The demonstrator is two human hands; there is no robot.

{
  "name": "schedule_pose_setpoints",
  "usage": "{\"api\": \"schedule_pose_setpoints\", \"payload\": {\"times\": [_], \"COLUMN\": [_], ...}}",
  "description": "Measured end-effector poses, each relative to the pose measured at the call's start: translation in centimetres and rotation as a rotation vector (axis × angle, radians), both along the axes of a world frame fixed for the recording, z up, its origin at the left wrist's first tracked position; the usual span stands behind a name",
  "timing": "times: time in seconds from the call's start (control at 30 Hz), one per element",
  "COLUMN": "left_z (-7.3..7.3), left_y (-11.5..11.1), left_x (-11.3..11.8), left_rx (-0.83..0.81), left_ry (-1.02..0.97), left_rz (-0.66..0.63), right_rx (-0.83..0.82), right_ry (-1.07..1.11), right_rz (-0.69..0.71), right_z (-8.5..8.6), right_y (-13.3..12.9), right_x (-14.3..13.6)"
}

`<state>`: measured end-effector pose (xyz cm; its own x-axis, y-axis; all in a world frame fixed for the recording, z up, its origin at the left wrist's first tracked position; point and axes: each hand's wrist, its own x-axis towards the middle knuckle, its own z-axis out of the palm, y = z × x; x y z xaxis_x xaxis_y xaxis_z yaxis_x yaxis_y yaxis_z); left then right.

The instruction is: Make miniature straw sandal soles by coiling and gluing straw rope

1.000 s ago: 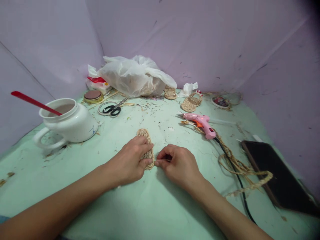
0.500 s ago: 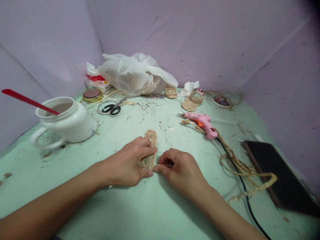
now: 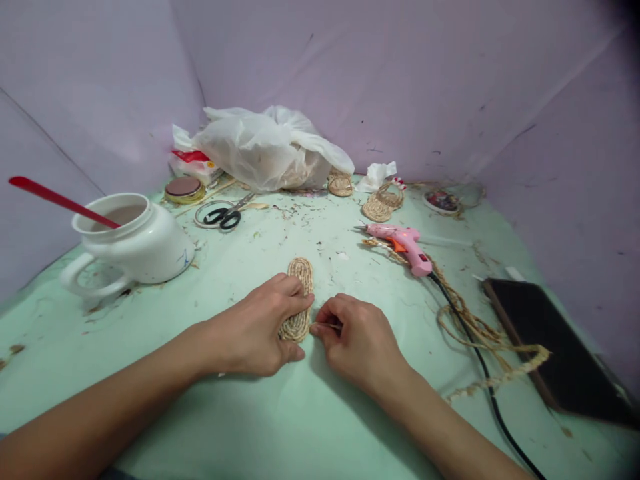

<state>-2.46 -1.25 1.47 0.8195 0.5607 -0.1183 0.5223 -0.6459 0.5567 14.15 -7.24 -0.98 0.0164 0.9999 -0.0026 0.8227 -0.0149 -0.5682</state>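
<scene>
An oval sole-shaped piece of coiled woven cord (image 3: 301, 268) lies on the green tabletop. My left hand (image 3: 260, 325) grips it around its middle, fingers over the top and thumb at its lower end. Just right of the piece, my right hand (image 3: 357, 340) pinches a thin strand (image 3: 329, 325) between thumb and fingertips. The strand leads towards the lower right edge of the oval; whether it joins there is too small to tell.
A white mug (image 3: 150, 243) holding a red stick stands left. Scissors (image 3: 225, 217), a plastic bag (image 3: 265, 150) and small woven sandals (image 3: 383, 203) sit behind. To the right are a pink glue gun (image 3: 405, 243), braided cord (image 3: 470, 327) and a black phone (image 3: 555, 347).
My right hand has shifted slightly up and away from the oval piece, showing more of the strand. My left hand still grips the piece.
</scene>
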Motion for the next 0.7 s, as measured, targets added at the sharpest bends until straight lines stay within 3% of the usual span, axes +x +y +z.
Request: {"api": "schedule_pose_setpoints", "payload": {"times": [0.23, 0.33, 0.4, 0.47, 0.57, 0.7], "left_z": [1.4, 1.7, 1.7, 1.5, 0.9, 0.2], "left_y": [1.6, 2.4, 2.7, 2.7, 2.3, 1.7], "left_x": [-1.6, -2.2, -2.4, -2.3, -2.0, -1.7], "left_rx": [-0.149, -0.174, -0.168, -0.187, -0.23, -0.192], "left_ry": [-0.156, -0.218, -0.191, -0.137, -0.054, 0.057], "left_rz": [-0.027, 0.184, 0.36, 0.452, 0.428, 0.344], "right_rx": [-0.021, 0.154, 0.286, 0.351, 0.373, 0.383], "right_ry": [-0.024, -0.037, -0.013, 0.031, 0.055, 0.097], "right_rz": [0.112, 0.153, 0.231, 0.337, 0.435, 0.445], "right_z": [1.2, 1.3, 1.1, 0.7, 0.0, -0.7], "right_y": [-0.6, -1.1, -1.3, -1.3, -1.0, -0.9], "right_x": [1.1, 1.5, 1.4, 0.9, 0.1, -0.3]}}
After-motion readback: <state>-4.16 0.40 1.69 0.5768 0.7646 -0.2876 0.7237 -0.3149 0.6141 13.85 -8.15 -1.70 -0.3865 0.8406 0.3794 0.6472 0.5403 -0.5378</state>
